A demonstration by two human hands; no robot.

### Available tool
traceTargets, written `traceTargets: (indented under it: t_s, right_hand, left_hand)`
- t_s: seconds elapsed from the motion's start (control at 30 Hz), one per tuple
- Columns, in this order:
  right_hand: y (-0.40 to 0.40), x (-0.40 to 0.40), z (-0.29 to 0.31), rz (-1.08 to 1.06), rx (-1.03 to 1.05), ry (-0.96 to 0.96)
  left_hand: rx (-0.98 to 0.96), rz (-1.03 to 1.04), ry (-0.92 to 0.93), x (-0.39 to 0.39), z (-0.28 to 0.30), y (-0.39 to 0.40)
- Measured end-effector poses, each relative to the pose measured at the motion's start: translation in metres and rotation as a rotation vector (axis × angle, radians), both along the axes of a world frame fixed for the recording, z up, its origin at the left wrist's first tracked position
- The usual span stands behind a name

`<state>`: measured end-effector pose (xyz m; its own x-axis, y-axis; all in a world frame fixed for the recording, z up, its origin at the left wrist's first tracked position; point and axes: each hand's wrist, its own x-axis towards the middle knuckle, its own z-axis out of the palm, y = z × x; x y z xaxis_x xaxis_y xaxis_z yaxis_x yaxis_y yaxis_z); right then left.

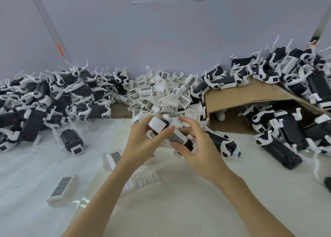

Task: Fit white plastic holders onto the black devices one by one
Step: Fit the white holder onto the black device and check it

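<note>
Black device point(189, 144) with a white holder point(176, 137) on it sits mid-frame, gripped between both hands above the table point(197, 201). Left hand point(143, 140) curls round its upper end, thumb across the holder; right hand point(195, 147) grips the lower end, fingers bent.

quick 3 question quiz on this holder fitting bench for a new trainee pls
1. True or false: both hands are on the same black device.
2. Where does the pile of loose white holders lie? A) at the back by the wall, in the middle B) inside the cardboard box C) on the floor
3. How many loose holders lie on the white sheet near the left forearm?

Key
1. True: the left hand and the right hand both grip the device, with a white holder on it.
2. A
3. Three: one far left, one by the wrist, one under the forearm.
</note>
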<state>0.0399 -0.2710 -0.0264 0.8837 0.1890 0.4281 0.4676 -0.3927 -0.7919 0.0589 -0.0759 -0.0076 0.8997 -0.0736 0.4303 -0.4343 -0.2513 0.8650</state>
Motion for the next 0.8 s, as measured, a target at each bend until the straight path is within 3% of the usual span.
traceTargets:
  t_s: [0.1, 0.17, 0.27, 0.33, 0.4, 0.47, 0.6, 0.8]
  right_hand:
    - [0.004, -0.002, -0.002, -0.073, -0.087, -0.096]
    - [0.003, 0.000, -0.004, -0.079, -0.040, -0.156]
    - [-0.004, 0.001, -0.005, 0.005, 0.150, -0.043]
    - [-0.004, 0.000, -0.005, 0.071, 0.275, 0.065]
    - [-0.004, 0.001, -0.006, 0.069, 0.299, 0.113]
    - [-0.001, 0.000, -0.007, 0.056, 0.232, 0.079]
    - [0.005, -0.001, -0.009, -0.006, -0.145, -0.111]
    - [-0.003, 0.006, -0.007, -0.090, -0.231, -0.186]
  left_hand:
    - [-0.093, 0.057, 0.113, 0.001, -0.001, -0.001]
    - [-0.007, 0.086, 0.094, 0.000, -0.003, -0.002]
    - [0.165, 0.080, -0.054, -0.002, -0.003, 0.000]
    - [0.143, -0.063, -0.020, -0.005, 0.000, 0.003]
    - [0.100, -0.073, 0.008, -0.005, 0.000, 0.003]
    - [0.048, 0.030, 0.011, -0.004, -0.001, -0.002]
    - [-0.005, 0.172, 0.072, -0.002, -0.004, -0.010]
    - [-0.008, 0.144, 0.043, -0.003, -0.005, -0.018]
